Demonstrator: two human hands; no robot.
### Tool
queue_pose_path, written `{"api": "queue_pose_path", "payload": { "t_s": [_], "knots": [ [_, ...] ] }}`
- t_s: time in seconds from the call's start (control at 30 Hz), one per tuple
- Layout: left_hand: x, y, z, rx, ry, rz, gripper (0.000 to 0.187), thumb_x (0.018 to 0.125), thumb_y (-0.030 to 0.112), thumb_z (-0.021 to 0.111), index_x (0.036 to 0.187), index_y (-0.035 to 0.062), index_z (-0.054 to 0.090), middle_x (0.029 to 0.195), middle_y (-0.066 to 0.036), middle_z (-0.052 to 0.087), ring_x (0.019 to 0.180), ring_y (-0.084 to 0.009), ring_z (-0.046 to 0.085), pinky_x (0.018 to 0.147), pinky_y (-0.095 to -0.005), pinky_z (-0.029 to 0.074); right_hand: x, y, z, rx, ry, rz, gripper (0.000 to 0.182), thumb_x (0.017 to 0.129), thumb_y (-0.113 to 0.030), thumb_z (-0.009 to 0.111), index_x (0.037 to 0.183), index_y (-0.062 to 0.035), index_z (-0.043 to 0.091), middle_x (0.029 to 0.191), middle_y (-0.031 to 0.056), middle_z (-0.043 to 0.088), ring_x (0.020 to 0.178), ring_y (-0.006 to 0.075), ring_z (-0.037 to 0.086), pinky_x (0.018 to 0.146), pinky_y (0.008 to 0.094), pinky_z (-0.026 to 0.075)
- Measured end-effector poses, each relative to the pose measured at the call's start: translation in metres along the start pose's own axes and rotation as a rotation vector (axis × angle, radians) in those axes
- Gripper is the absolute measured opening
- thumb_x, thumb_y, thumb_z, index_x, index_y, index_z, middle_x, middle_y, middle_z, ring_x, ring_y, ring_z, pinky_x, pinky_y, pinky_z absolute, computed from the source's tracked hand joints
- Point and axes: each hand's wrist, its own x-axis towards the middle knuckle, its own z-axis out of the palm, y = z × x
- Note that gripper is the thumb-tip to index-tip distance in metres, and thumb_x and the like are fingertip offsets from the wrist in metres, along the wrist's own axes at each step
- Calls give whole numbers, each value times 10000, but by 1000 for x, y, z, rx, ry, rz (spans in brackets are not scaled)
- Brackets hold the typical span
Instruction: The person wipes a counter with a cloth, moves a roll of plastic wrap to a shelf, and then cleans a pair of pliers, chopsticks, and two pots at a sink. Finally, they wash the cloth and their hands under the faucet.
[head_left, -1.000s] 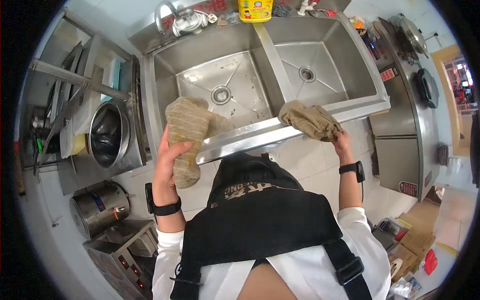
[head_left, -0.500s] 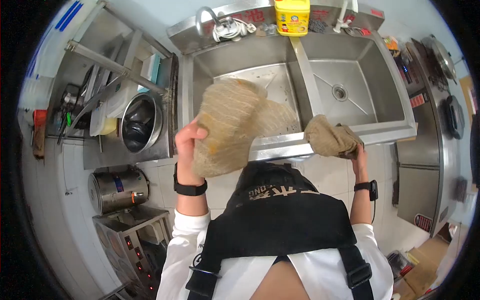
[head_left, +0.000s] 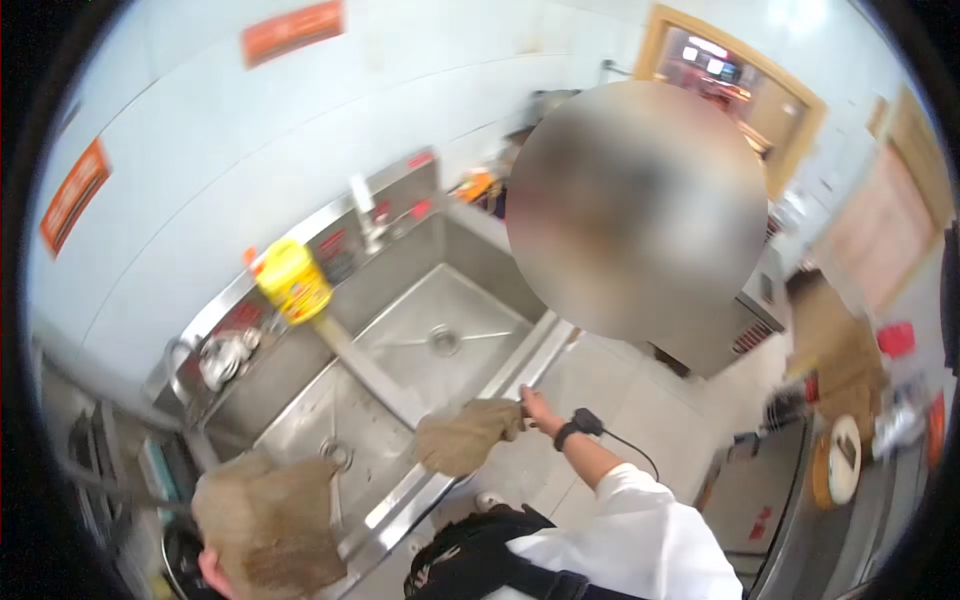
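At the lower left, my left hand is closed on a large brown cloth, and the cloth hides most of its fingers. The cloth hangs in front of the sink's left basin. My right hand grips the end of a second, bunched brown cloth. That cloth lies across the sink's front rim, near the divider between the basins.
On the back ledge stands a yellow jug. A white tap rises behind the right basin. A large blurred patch covers the area beyond it. Cardboard and a grey cabinet stand at right.
The view has swung right and up, bringing the wall, window opening and right side of the room into sight. Both hands still hold their cloths; the left one now shows lower in view.
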Motion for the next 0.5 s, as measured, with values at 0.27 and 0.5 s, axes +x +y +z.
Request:
{"api": "queue_pose_path", "payload": {
  "t_s": [0.27, 0.5],
  "knots": [
    [18, 125, -26, 416, 219, 72, 399, 780, 226, 490, 1115, 12, 449, 1088, -133, 502, 944, -248, 500, 808, -346, 412, 44, -104, -108, -337, 496, -372, 301, 762, -227, 466, 734, 60, 554, 662, 212, 576, 687, 312, 598, 567, 416, 435],
    [32, 255, -109, 1305, 254, 392, 390, 830, 274, 480, 1130, 34, 413, 1153, -149, 454, 1024, -262, 458, 894, -386, 350, -13, -380, -343, -652, 602, -1023, 318, 897, -355, 393, 948, -73, 532, 875, 42, 542, 810, 135, 506, 698, 305, 423]
  ]
}}
